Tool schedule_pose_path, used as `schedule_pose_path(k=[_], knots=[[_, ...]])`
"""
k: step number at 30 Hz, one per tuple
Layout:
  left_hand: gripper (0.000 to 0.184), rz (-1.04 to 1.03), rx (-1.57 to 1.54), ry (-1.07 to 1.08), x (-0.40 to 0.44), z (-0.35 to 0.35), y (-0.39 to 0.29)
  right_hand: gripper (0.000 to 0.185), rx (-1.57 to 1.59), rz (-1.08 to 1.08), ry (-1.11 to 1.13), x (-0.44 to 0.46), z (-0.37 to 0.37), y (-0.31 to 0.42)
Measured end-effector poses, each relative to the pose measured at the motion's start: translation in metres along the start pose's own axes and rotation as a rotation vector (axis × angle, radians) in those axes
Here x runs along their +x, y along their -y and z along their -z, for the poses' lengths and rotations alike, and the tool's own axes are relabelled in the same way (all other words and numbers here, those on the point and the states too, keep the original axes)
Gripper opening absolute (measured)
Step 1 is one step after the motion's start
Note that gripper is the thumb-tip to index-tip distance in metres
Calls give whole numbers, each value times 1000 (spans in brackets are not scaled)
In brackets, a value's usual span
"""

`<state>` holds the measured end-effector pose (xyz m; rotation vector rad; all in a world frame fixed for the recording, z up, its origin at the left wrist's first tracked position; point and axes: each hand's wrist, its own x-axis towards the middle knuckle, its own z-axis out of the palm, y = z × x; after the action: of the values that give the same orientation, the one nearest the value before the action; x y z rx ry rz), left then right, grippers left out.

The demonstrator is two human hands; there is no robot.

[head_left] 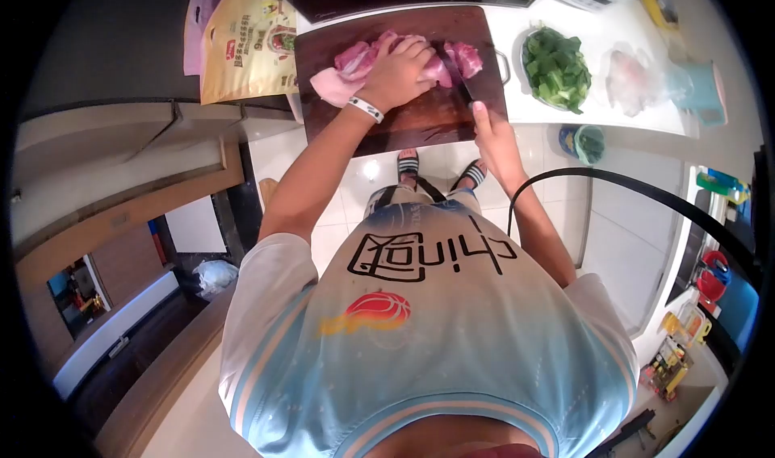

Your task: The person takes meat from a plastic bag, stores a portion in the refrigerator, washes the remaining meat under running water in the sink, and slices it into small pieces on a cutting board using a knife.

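Observation:
A slab of raw pork (358, 61), pink with a pale flap of skin or fat at its left, lies on a dark brown cutting board (428, 123). My left hand (398, 77), with a white band at the wrist, presses down on the pork with its fingers curled over it. In my right hand (494, 138) is the handle of a kitchen knife (454, 71), the thumb along its top. The dark blade crosses the pork near its right end, where a chunk sits to the right of the blade. The hand hides most of the handle.
Right of the board are a plate of chopped green vegetables (557, 66), a clear plastic bag (634, 79) and a light blue cup (707, 95). A yellow food packet (254, 46) lies to the left. A small bin (583, 143) stands below the counter edge.

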<state>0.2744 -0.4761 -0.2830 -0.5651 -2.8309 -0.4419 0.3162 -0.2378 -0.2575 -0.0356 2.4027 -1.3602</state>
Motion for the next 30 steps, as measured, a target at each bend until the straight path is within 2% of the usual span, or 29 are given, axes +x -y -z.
schedule_pose_path(k=[5,6,9,10,17,19,20,21,23,26,30], knots=[[42,-4,-49,24,-6,-3,-1,62,-63,27,-64,16,-13,25],[40,8,-55,4,-6,-4,-2,62,-65,-51,-13,19,-13,26],[37,-10,-72,-8,-4,-7,0,62,-32,-56,16,-19,2,18],[37,-10,-90,4,-4,-6,-2,63,-9,-144,28,-26,4,7],[32,35,-78,-12,-15,-4,-12,66,-144,52,-17,39,-9,4],[31,74,-71,-44,-22,0,-13,63,-29,-9,-25,18,0,6],[30,66,-61,-46,-24,2,-14,60,-2,-120,7,14,2,12],[30,86,-65,-51,-23,2,-13,59,-104,28,-40,28,-7,-8],[28,111,-89,-55,-21,-1,-12,58,-171,-4,8,43,-9,14],[26,179,-100,-166,-24,-1,-10,58,-149,9,64,20,7,3],[26,352,-163,-210,-22,-9,-16,60,-181,95,-26,18,-1,-2]])
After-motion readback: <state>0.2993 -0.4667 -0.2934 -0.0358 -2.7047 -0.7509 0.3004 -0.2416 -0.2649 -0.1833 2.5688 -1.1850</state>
